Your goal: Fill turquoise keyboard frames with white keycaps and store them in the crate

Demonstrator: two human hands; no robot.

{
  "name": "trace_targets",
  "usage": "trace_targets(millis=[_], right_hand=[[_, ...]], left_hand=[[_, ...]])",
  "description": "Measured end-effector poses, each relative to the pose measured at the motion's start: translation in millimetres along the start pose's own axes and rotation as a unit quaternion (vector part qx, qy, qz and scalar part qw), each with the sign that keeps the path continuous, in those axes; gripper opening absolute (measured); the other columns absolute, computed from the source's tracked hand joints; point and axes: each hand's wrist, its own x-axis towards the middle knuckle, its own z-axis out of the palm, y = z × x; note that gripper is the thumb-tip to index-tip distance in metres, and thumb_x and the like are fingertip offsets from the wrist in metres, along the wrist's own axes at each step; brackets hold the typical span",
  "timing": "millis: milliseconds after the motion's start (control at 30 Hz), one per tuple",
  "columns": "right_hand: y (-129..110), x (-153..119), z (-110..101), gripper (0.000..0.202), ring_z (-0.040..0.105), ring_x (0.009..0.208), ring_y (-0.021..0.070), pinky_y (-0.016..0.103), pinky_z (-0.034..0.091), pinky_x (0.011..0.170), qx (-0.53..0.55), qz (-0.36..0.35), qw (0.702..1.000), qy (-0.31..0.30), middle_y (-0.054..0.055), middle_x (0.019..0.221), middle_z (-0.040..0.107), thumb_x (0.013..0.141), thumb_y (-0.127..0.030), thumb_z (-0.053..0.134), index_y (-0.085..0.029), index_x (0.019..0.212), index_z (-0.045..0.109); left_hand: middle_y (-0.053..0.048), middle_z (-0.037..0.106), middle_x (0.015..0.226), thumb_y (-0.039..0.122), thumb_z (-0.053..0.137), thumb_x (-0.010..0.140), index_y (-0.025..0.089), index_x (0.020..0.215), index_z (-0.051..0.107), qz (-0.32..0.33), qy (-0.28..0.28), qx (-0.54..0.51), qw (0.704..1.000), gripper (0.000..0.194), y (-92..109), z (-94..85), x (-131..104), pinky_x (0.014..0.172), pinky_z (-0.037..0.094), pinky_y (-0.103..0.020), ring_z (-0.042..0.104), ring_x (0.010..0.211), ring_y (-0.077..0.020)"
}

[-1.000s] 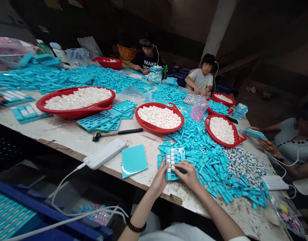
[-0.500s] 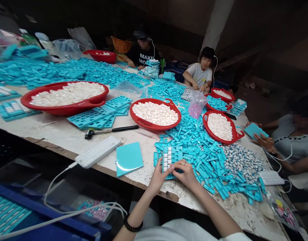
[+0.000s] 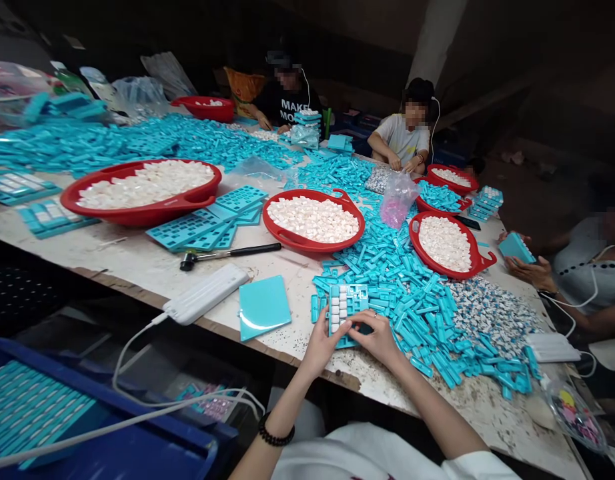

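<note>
The left hand holds the blue tray by its left edge. The right hand pinches narrowly over it; whether around anything, I cannot tell.

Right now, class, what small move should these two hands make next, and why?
Judging by the blue frame, whose white pieces stand at its left while slots at its right look unfilled, the right hand should probably press in another piece, with the left hand steadying the frame's edge.
</note>
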Motion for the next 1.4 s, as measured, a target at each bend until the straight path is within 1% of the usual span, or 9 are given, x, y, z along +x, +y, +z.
trace_targets(millis=[200, 400, 533, 700, 800, 900, 1033, 1233, 1400], right_hand=[[4.8, -3.1, -1.4, 0.019, 0.071, 0.083, 0.0202, 0.036, 0.058, 0.082, -0.028, -0.024, 0.999, -0.020, 0.005, 0.090, 0.076, 0.093, -0.023, 0.063, -0.027, 0.105, 0.077], [-1.6, -0.9, -1.4, 0.018, 0.070, 0.078, 0.0196, 0.036, 0.057, 0.082, -0.041, -0.033, 0.998, -0.023, 0.005, 0.089, 0.075, 0.092, -0.022, 0.064, -0.025, 0.105, 0.075], [-3.0, 0.2, 0.7, 0.016, 0.068, 0.072, 0.0180, 0.033, 0.056, 0.078, -0.032, -0.015, 0.999, -0.011, 0.003, 0.086, 0.074, 0.091, -0.025, 0.065, -0.025, 0.105, 0.073], [-2.5, -1.8, 4.7, 0.015, 0.069, 0.073, 0.0180, 0.033, 0.056, 0.077, -0.021, -0.002, 1.000, 0.007, 0.002, 0.086, 0.074, 0.092, -0.028, 0.067, -0.026, 0.106, 0.072], [-1.1, -3.9, 6.8, 0.018, 0.070, 0.078, 0.0186, 0.035, 0.056, 0.083, -0.017, 0.000, 1.000, 0.010, 0.003, 0.092, 0.075, 0.093, -0.030, 0.068, -0.027, 0.110, 0.071], [0.7, -5.4, 8.3, 0.023, 0.071, 0.082, 0.0187, 0.036, 0.055, 0.088, -0.016, 0.000, 1.000, 0.016, 0.003, 0.096, 0.076, 0.093, -0.029, 0.068, -0.028, 0.115, 0.069], [2.1, -5.6, 9.0, 0.027, 0.071, 0.085, 0.0191, 0.036, 0.055, 0.088, -0.013, 0.002, 1.000, 0.019, 0.002, 0.096, 0.076, 0.091, -0.025, 0.069, -0.029, 0.119, 0.068], [2.7, -4.0, 9.2, 0.021, 0.071, 0.081, 0.0186, 0.035, 0.054, 0.085, -0.018, -0.006, 1.000, 0.013, 0.002, 0.094, 0.076, 0.092, -0.024, 0.067, -0.028, 0.112, 0.071], [3.3, -3.8, 9.5, 0.020, 0.071, 0.081, 0.0182, 0.035, 0.052, 0.085, -0.015, -0.006, 1.000, 0.007, 0.001, 0.095, 0.076, 0.092, -0.023, 0.066, -0.027, 0.110, 0.070]], left_hand=[[-0.008, 0.075, 0.114, 0.012, 0.089, 0.057, 0.022, 0.134, 0.054, -0.012, 0.002, -0.005, 1.000, 0.085, -4.9, -4.6, 2.2, 0.106, 0.048, -0.043, 0.064, 0.122, -0.0310], [-0.008, 0.074, 0.119, 0.023, 0.087, 0.067, 0.024, 0.139, 0.051, -0.011, 0.001, 0.000, 1.000, 0.081, -5.3, -5.6, 2.3, 0.107, 0.048, -0.041, 0.062, 0.124, -0.0306], [-0.010, 0.072, 0.124, 0.025, 0.083, 0.074, 0.023, 0.141, 0.051, -0.011, 0.000, -0.019, 1.000, 0.074, -4.5, -4.3, 1.4, 0.109, 0.046, -0.039, 0.058, 0.130, -0.0310], [-0.010, 0.067, 0.133, 0.023, 0.083, 0.073, 0.023, 0.134, 0.055, -0.007, 0.041, -0.006, 0.999, 0.067, -4.8, -2.7, 0.9, 0.115, 0.039, -0.038, 0.043, 0.144, -0.0318], [-0.011, 0.063, 0.138, 0.022, 0.085, 0.071, 0.024, 0.131, 0.057, -0.003, 0.051, 0.005, 0.999, 0.067, -4.6, -2.5, 1.1, 0.117, 0.036, -0.038, 0.035, 0.149, -0.0324], [-0.012, 0.059, 0.143, 0.025, 0.085, 0.071, 0.023, 0.133, 0.056, -0.007, 0.052, 0.019, 0.998, 0.069, -3.9, -2.9, 1.5, 0.117, 0.037, -0.039, 0.037, 0.148, -0.0336], [-0.011, 0.061, 0.141, 0.029, 0.085, 0.070, 0.024, 0.133, 0.055, 0.001, 0.019, 0.023, 1.000, 0.070, -5.4, -4.5, 2.8, 0.115, 0.040, -0.039, 0.037, 0.147, -0.0329], [-0.012, 0.062, 0.138, 0.034, 0.085, 0.071, 0.022, 0.134, 0.052, 0.014, 0.019, 0.026, 0.999, 0.072, -8.8, -6.0, 3.4, 0.114, 0.042, -0.038, 0.042, 0.145, -0.0324], [-0.014, 0.065, 0.133, 0.045, 0.081, 0.072, 0.020, 0.133, 0.053, 0.031, -0.002, 0.086, 0.996, 0.072, -6.2, -6.5, 2.3, 0.111, 0.045, -0.044, 0.045, 0.142, -0.0348]])
